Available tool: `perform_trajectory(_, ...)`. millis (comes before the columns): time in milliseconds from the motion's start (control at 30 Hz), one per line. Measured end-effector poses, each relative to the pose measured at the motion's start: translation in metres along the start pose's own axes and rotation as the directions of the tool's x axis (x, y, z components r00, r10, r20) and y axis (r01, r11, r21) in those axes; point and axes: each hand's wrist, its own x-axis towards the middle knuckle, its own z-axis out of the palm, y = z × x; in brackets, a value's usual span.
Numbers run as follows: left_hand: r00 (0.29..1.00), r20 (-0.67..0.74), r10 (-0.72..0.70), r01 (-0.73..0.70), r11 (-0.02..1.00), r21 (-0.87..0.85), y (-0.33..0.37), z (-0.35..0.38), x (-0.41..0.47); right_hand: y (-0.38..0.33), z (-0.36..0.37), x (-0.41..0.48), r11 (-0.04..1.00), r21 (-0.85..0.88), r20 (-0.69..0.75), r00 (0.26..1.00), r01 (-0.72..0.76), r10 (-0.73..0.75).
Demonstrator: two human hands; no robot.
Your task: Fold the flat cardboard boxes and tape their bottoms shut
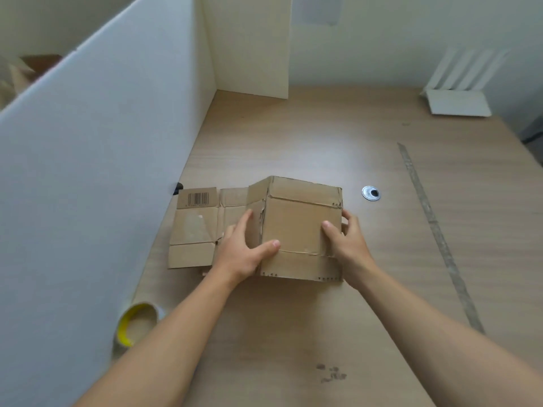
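Note:
A brown cardboard box (296, 227) stands partly squared up in the middle of the wooden table, its flaps sticking out at the near and far ends. My left hand (244, 248) grips its left corner, thumb on the top panel and fingers on the left side. My right hand (346, 239) holds the right edge, thumb on top and fingers wrapped round the side. A flat cardboard box (195, 227) with a barcode lies under and left of it. A tape roll (133, 326) with a yellow core sits near the table's left edge.
A white partition wall (102, 171) runs along the left side of the table (323, 333). A round metal cable grommet (371, 193) is right of the box. A white folded item (458, 101) leans at the far right. A strip of old tape (435, 224) crosses the table's right part.

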Motion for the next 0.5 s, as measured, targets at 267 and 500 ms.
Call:
perform_trajectory(267,0.946,0.13,0.297,-0.297,0.955,-0.026,0.012,0.027,-0.084,0.002,-0.081,-0.074,0.988,0.082,0.17,0.975,0.133,-0.146)
perform_trajectory(500,0.943,0.037,0.332,-0.329,0.942,-0.063,-0.009,0.084,-0.142,0.042,-0.136,-0.128,0.929,-0.093,0.276,0.906,0.358,-0.321)
